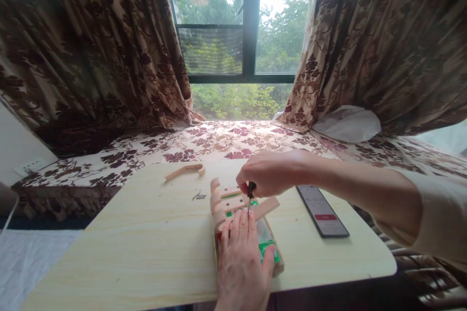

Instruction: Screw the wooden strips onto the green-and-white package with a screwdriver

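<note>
A bright window backs the pale surface, where a wooden box sits near the edge. The right hand, fingers curled, pinches a nearly upright screwdriver over it; the left hand lies flat on top, thumb spread.

L hand covers much of box; palm + whatever's under it unseen, wrist cut by btm edge. R hand hides most of driver handle; driver tip too small to make out at L fingertips, can't tell if it's on a screw. Green print partly behind L thumb, lettering too small. Phone: top end behind R forearm, screen txt mostly unreadable. Dark bits: too small, screws or nails unclear. R sleeve cut by R edge. Table cut at btm. Curtains cut at top + sides, window at top. Socket blurred. White bundle: can't ID.
</note>
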`<state>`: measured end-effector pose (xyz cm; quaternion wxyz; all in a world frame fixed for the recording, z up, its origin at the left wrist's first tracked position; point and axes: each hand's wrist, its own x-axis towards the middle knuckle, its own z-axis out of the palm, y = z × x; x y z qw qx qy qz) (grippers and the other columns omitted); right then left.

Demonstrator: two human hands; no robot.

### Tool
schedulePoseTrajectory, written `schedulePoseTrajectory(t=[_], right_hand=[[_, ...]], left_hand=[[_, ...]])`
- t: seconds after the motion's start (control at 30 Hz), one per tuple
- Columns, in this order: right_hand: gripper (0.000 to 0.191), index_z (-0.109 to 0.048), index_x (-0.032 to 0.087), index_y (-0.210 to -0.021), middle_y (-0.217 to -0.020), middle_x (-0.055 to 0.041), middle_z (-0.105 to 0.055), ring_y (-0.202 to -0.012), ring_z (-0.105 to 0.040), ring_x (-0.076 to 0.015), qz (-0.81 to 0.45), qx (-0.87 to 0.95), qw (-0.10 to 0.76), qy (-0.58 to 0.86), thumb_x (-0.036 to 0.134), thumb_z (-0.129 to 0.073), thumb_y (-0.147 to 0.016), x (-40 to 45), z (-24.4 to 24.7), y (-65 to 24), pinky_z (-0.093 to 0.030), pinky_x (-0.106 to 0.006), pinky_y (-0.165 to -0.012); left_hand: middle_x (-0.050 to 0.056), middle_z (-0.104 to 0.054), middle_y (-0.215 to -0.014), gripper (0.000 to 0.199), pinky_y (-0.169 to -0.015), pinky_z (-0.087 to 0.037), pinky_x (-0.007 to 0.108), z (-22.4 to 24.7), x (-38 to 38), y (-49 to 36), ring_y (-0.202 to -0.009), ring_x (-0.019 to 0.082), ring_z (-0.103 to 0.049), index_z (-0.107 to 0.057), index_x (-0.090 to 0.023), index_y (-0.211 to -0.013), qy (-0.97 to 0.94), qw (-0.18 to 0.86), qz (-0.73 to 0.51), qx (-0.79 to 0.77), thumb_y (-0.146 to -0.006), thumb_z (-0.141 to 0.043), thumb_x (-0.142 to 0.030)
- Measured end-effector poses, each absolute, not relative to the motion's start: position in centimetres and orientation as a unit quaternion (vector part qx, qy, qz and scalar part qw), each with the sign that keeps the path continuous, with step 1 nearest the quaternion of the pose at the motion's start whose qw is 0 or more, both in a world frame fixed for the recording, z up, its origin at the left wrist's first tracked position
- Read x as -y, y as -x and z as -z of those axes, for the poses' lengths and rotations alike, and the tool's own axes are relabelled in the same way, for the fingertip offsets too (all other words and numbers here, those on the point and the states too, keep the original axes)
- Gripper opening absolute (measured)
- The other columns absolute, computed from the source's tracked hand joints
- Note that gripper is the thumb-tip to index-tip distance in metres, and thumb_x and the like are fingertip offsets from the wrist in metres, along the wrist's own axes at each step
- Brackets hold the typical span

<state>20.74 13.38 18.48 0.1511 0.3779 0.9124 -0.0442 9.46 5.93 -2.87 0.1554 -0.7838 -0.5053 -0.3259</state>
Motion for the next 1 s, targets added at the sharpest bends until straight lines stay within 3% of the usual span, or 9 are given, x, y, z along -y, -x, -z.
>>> schedulePoseTrajectory(t=[0.1,0.33,0.43,0.6,0.7,0.83,1.0], right_hand=[[0.03,-0.07,0.018,-0.093,-0.08,-0.005,-0.068,-0.065,-0.053,-0.0136,0.057,-0.917,0.133,-0.371,0.015,-0.053,-0.07,-13.5,-17.7,-21.0,-0.032,-0.023,-0.054],[0.033,-0.07,0.016,-0.098,-0.08,-0.0063,-0.068,-0.062,-0.052,-0.0143,0.068,-0.882,0.157,-0.44,0.036,-0.057,-0.075,-13.6,-17.8,-21.2,-0.031,-0.024,-0.05],[0.032,-0.068,0.019,-0.102,-0.083,-0.0051,-0.068,-0.066,-0.053,-0.0148,0.036,-0.891,0.17,-0.419,0.025,-0.059,-0.072,-13.2,-18.4,-21.4,-0.03,-0.024,-0.052],[0.026,-0.071,0.019,-0.091,-0.078,-0.0046,-0.067,-0.066,-0.052,-0.0135,-0.005,-0.914,0.156,-0.374,0.011,-0.052,-0.074,-13.0,-18.1,-21.4,-0.03,-0.025,-0.054],[0.024,-0.071,0.016,-0.089,-0.075,-0.0064,-0.067,-0.065,-0.053,-0.0138,-0.019,-0.912,0.168,-0.375,0.011,-0.052,-0.075,-13.0,-17.6,-21.1,-0.029,-0.025,-0.054],[0.024,-0.072,0.011,-0.088,-0.074,-0.0108,-0.068,-0.062,-0.054,-0.0156,-0.038,-0.889,0.195,-0.413,0.023,-0.053,-0.079,-12.7,-17.6,-20.7,-0.027,-0.027,-0.051],[0.03,-0.072,0.02,-0.096,-0.076,-0.0056,-0.069,-0.063,-0.053,-0.015,-0.013,-0.901,0.198,-0.387,0.016,-0.054,-0.072,-12.6,-18.1,-20.5,-0.028,-0.026,-0.052]], left_hand=[[0.011,-0.054,-0.13,0.054,-0.104,-0.03,0.042,2.7,-5.9,-9.4,-0.122,0.024,-0.045,-0.048,-0.01,-0.128,0.787,0.15,0.323,0.504,-0.087,-0.039,-0.044],[0.011,-0.057,-0.126,0.052,-0.104,-0.032,0.043,2.4,-5.8,-9.5,-0.119,0.025,-0.047,-0.05,-0.011,-0.126,0.783,0.123,0.343,0.505,-0.084,-0.045,-0.041],[0.011,-0.056,-0.126,0.052,-0.104,-0.032,0.044,2.5,-5.8,-9.5,-0.12,0.025,-0.046,-0.049,-0.011,-0.127,0.782,0.127,0.348,0.502,-0.084,-0.044,-0.041],[0.011,-0.054,-0.129,0.053,-0.104,-0.031,0.042,2.4,-5.8,-9.5,-0.122,0.024,-0.045,-0.049,-0.011,-0.127,0.788,0.127,0.32,0.511,-0.086,-0.041,-0.043],[0.01,-0.053,-0.131,0.054,-0.105,-0.029,0.042,2.3,-5.7,-9.5,-0.122,0.024,-0.045,-0.049,-0.011,-0.127,0.791,0.123,0.311,0.511,-0.088,-0.038,-0.046],[0.01,-0.053,-0.131,0.054,-0.106,-0.028,0.041,2.2,-5.7,-9.3,-0.123,0.023,-0.045,-0.049,-0.011,-0.127,0.797,0.116,0.31,0.506,-0.088,-0.038,-0.046],[0.011,-0.053,-0.131,0.055,-0.105,-0.029,0.042,2.3,-5.7,-9.4,-0.123,0.024,-0.044,-0.049,-0.011,-0.127,0.791,0.11,0.318,0.512,-0.088,-0.038,-0.047]])
